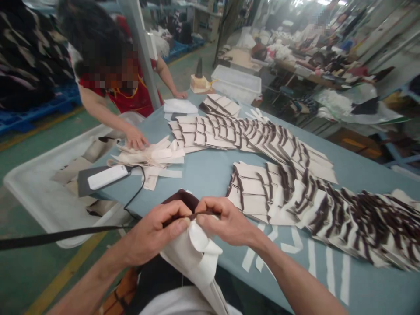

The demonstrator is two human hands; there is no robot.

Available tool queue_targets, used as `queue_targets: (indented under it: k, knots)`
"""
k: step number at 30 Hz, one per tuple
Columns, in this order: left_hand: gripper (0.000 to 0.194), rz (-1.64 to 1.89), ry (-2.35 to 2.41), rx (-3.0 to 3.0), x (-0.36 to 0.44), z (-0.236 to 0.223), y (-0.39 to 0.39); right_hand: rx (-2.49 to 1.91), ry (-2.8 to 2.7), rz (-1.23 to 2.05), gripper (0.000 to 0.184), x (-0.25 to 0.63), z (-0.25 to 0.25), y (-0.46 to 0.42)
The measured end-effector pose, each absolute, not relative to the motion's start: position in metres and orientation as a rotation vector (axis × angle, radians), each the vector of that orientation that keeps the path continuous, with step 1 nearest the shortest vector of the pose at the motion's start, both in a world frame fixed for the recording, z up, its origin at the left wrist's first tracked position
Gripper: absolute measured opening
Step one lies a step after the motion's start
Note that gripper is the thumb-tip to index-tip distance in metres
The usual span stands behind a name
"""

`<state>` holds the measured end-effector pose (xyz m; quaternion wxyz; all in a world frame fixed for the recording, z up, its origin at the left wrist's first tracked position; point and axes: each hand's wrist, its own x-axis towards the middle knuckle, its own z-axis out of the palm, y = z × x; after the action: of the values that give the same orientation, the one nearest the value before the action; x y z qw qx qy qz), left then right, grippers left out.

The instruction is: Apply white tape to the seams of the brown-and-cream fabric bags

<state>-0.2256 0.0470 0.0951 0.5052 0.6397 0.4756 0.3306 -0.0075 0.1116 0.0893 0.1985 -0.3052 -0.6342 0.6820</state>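
My left hand (157,229) and my right hand (225,218) meet above the near table edge, thumbs and fingertips pinched close together. Between them they grip the brown upper edge of a cream and dark brown fabric piece (193,258). Its pale side hangs down over my lap, and a loose white flap curls out under my thumbs. A dark brown part of it rises behind my fingers. Right of my hands, a row of overlapping cream pieces with dark brown edges (252,188) lies on the blue-grey table (203,170). Whether the held piece is cloth or leather, I cannot tell.
Several white strips (330,267) lie at the near right. A second row of pieces (223,131) runs behind. A co-worker's hand (136,138) touches a pile of pale strips (160,153) at left. A white phone-like device (108,176) with a black cable and a white bin (36,188) are nearby.
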Motion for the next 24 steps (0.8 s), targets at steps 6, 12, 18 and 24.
queue_targets:
  k: [6,12,18,24]
  knots:
    - [0.024,0.759,1.184,1.626,-0.226,0.098,0.045,-0.773,-1.964,1.887,0.020,0.001,0.099,0.118]
    - [0.023,0.777,1.187,1.685,-0.221,0.101,0.046,-0.803,-2.178,1.637,0.052,-0.005,0.100,0.116]
    - [0.029,0.969,0.979,1.555,-0.211,0.107,0.038,-0.531,-1.913,1.594,0.062,-0.013,0.099,0.092]
    - [0.051,1.145,0.842,1.289,-0.199,0.106,0.025,-0.490,-1.602,1.650,0.062,-0.022,0.105,0.068]
